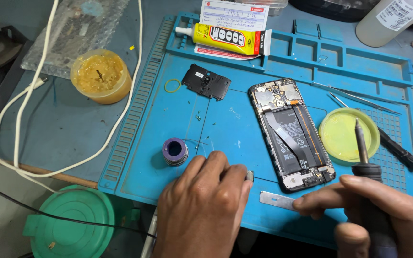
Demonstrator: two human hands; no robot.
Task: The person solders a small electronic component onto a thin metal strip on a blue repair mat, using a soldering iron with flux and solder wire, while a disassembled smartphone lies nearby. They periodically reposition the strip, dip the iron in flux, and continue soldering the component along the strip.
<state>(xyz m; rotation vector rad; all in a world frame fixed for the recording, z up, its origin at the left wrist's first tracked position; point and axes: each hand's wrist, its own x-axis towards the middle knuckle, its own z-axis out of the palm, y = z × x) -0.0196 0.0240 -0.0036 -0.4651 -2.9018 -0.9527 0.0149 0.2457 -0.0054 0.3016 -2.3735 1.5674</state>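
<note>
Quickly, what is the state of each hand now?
Left hand: curled, fingertips on a small grey part.
Right hand: closed on the soldering iron.

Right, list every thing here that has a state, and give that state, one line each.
Phone: back cover off, battery and boards exposed, lying flat.
Black cover plate: detached, lying on the blue mat.
Glue tube: capped, lying on its side.
Flux pot: open.
Yellow dish: open.
Soldering iron: tip up, held in right hand.
Left hand: fingertips down on a small part.
Green lid: closed.
</note>
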